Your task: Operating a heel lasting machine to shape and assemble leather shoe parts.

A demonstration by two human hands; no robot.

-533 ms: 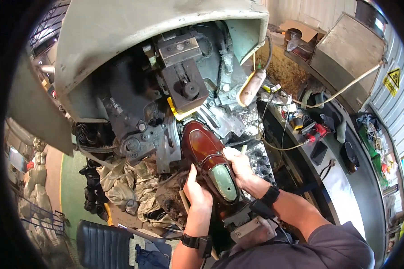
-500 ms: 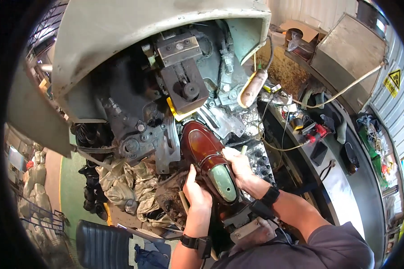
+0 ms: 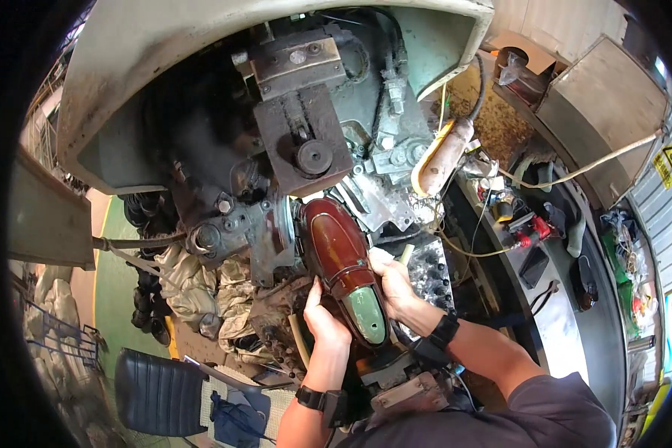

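Note:
A glossy reddish-brown loafer (image 3: 334, 243) is fitted on a green shoe last (image 3: 364, 313), its toe pointing away from me toward the machine. My left hand (image 3: 327, 325) is closed on the shoe's left side, the thumb up along the edge. On the other side my right hand (image 3: 396, 284) grips near the opening, with its fingertips partly hidden. The toe lies just below the dark machine block (image 3: 306, 142), among metal plates; whether it touches them I cannot tell.
A hanging lamp (image 3: 442, 158) glows right of the block. The bench at right bears a red tool (image 3: 532, 231), pliers (image 3: 545, 296) and a dark shoe (image 3: 584, 272). Cloth sacks (image 3: 194, 291) lie at left, near a black chair (image 3: 159, 392).
The view has shifted a little and come closer to the machine. The shoe's toe has turned slightly and hides the yellow part under the block. Both hands keep their hold.

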